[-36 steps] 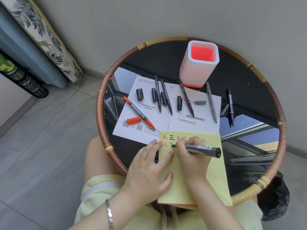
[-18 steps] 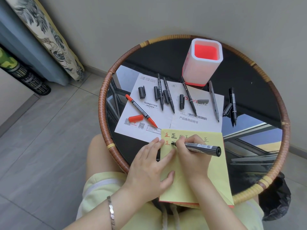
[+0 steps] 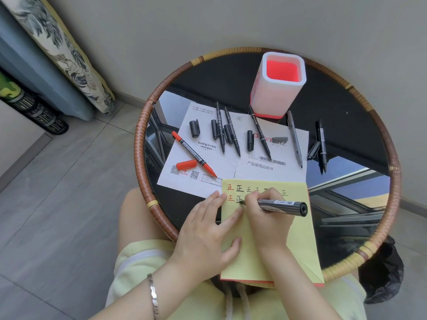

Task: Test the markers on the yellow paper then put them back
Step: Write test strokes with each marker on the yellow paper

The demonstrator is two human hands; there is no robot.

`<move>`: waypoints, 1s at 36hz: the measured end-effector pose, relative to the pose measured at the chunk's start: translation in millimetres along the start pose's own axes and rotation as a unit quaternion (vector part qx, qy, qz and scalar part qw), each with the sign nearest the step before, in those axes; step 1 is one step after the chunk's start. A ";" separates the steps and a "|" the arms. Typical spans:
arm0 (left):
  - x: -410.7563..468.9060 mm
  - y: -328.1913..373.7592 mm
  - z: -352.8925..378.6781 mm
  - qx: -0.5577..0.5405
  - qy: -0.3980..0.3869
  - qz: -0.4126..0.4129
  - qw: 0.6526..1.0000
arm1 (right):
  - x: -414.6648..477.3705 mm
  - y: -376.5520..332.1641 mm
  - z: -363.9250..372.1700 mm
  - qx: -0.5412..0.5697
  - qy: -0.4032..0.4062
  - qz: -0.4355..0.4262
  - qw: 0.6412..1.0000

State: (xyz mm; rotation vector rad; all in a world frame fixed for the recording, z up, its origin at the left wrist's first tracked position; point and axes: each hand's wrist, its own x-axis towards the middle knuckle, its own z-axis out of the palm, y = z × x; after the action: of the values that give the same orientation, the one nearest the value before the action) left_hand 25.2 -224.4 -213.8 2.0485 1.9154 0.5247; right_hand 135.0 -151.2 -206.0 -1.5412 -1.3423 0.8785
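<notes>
Near edge of round table point(image 3: 147, 144): yellow paper point(image 3: 298, 245) pinned flat by left hand point(image 3: 205, 239), fingers spread; right hand point(image 3: 268, 218) pinching thick black marker point(image 3: 282, 205), tip touching second row of characters. Mid-table, on white leaflets point(image 3: 203, 183): uncapped red marker point(image 3: 194, 154) with red cap point(image 3: 186, 164) alongside, black markers and loose caps. Far edge: upright pen holder point(image 3: 277, 88)
</notes>
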 end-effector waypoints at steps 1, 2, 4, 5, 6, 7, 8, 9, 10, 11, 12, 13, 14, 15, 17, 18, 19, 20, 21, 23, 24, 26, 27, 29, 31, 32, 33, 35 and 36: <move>-0.1 -0.1 0.0 0.000 -0.001 0.000 1.000 | 0.0 0.7 0.1 0.001 0.012 -0.003 1.000; -0.1 -0.1 0.0 -0.001 -0.002 0.000 1.000 | 0.1 1.7 0.3 0.000 0.021 -0.007 1.000; 0.1 -0.4 0.2 -0.002 0.000 0.002 1.000 | 0.2 2.8 0.3 -0.005 0.031 -0.015 0.999; 0.3 -0.4 0.2 -0.002 0.000 0.003 1.000 | 0.4 2.6 0.0 -0.007 0.031 -0.015 0.999; 0.2 -0.3 0.2 -0.003 0.001 0.003 1.000 | 0.8 1.6 -0.2 -0.009 0.030 -0.012 0.999; 0.2 -0.4 0.2 -0.004 0.003 0.004 1.000 | 1.4 0.1 -0.9 -0.007 0.029 -0.005 1.000; 0.2 -0.3 0.3 -0.003 0.004 0.005 1.000 | 2.1 -1.6 -2.1 -0.001 0.029 0.004 1.000; 0.1 -0.2 0.3 -0.001 0.005 0.006 1.000 | 3.0 -3.7 -4.3 0.010 0.030 0.017 0.999; 0.2 0.1 0.2 0.000 0.006 0.007 1.000 | 4.3 -5.4 -6.8 0.026 0.033 0.032 0.999; 0.3 0.3 0.0 0.002 0.008 0.008 1.000 | 5.9 -7.5 -9.5 0.047 0.035 0.052 0.997; 0.6 0.5 -0.2 0.004 0.009 0.008 1.000 | 8.1 -9.7 -12.3 0.074 0.037 0.080 0.993; 0.9 0.6 -0.2 0.005 0.011 0.009 1.000 | 11.0 -12.2 -15.6 0.100 0.036 0.113 0.988; 1.3 0.6 -0.2 0.006 0.011 0.009 1.000 | 14.8 -14.2 -18.9 0.119 0.036 0.142 0.982; 1.6 0.6 -0.4 0.007 0.012 0.008 1.000 | 19.6 -15.5 -22.8 0.126 0.032 0.161 0.978; 2.0 0.5 -0.7 0.008 0.011 0.008 1.000 | 31.8 -18.3 -30.9 0.118 0.005 0.172 0.978; 2.0 0.3 -0.7 0.009 0.010 0.009 1.000 | 38.4 -21.1 -35.1 0.115 -0.015 0.169 0.979; 2.0 0.0 -0.5 0.008 0.011 0.009 1.000 | 45.5 -24.5 -39.3 0.115 -0.038 0.164 0.979; 1.9 -0.3 -0.2 0.005 0.012 0.009 1.000 | 52.7 -28.7 -43.1 0.116 -0.067 0.160 0.978; 1.7 -0.4 0.0 0.002 0.014 0.009 1.000 | 60.1 -33.7 -46.1 0.123 -0.100 0.156 0.975; 1.6 -0.7 0.3 -0.002 0.016 0.010 1.000 | 74.4 -44.8 -49.5 0.147 -0.163 0.158 0.963; 1.6 -0.7 0.2 -0.002 0.015 0.011 1.000 | 81.2 -50.8 -49.5 0.140 -0.186 0.153 0.960; 1.6 -0.5 0.2 0.000 0.012 0.010 1.000 | 92.8 -64.4 -47.9 0.057 -0.228 0.120 0.965; 1.4 -0.5 0.4 0.000 0.012 0.010 1.000 | 97.1 -72.9 -45.1 0.008 -0.251 0.099 0.963; 1.1 -1.0 1.0 -0.001 0.011 0.009 1.000 | 103.2 -88.7 -35.1 -0.076 -0.307 0.061 0.947; 1.2 -1.4 1.0 -0.001 0.009 0.008 1.000 | 107.4 -99.9 -17.4 -0.154 -0.351 0.025 0.923; 1.3 -1.5 1.1 -0.002 0.008 0.008 1.000 | 108.8 -102.6 -6.5 -0.185 -0.366 0.004 0.912; 1.4 -1.6 1.0 -0.002 0.007 0.008 1.000 | 109.7 -103.7 5.5 -0.207 -0.376 -0.020 0.903; 1.4 -1.5 0.8 -0.002 0.004 0.008 1.000 | 110.0 -102.8 29.7 -0.243 -0.374 -0.075 0.892; 1.3 -1.4 0.8 -0.002 0.003 0.008 1.000 | 109.6 -102.2 40.5 -0.257 -0.364 -0.095 0.890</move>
State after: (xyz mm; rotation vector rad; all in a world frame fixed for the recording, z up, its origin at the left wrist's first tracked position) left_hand 24.4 -223.0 -215.1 2.0632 1.9007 0.5392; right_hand 79.1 -34.1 -120.8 -1.4629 -2.3831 1.0845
